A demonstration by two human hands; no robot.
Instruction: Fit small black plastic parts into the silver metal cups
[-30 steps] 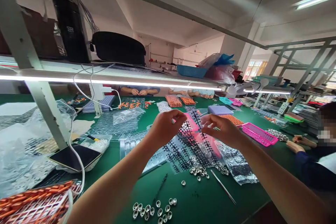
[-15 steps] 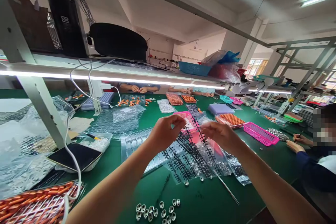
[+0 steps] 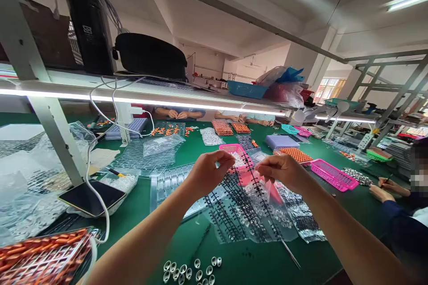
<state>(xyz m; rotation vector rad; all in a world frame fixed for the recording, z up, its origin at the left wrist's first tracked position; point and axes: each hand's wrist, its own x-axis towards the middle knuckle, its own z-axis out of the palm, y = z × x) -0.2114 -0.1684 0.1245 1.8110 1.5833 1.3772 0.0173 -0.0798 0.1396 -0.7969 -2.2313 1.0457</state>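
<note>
Head view. Compared with the picture a second ago, both hands sit lower over the desk [image 3: 254,262] and a little closer together, and the black comb-like strip they work on now slants down from the fingers toward 5 o'clock rather than hanging in front of the pink tray. I judge that the work in hand is carrying on at the same strip, not changing to a new piece.

The left hand [image 3: 209,173] is clenched in a pinch at the upper end of the black toothed strip [image 3: 259,189]; whatever small part sits between its fingertips is too small to tell. The right hand [image 3: 284,171] pinches the same strip from 3 o'clock, thumb and forefinger closed on it. The strip hangs above a clear bag of metal rings [image 3: 264,213].

Counts: one strip in the hands; several more black strips [image 3: 224,218] lie fanned at 6 o'clock, perhaps five or six, overlapping too much for a sure count. Loose metal rings [image 3: 189,271] at 7 o'clock number about twelve. One thin metal pick [image 3: 289,251] lies at 5 o'clock. Three pink trays: one [image 3: 232,149] behind the hands, one [image 3: 334,176] at 3 o'clock, one small far one [image 3: 303,131]. One phone [image 3: 90,198] at 9 o'clock. A co-worker's hand [image 3: 379,193] rests at the right edge.
</note>
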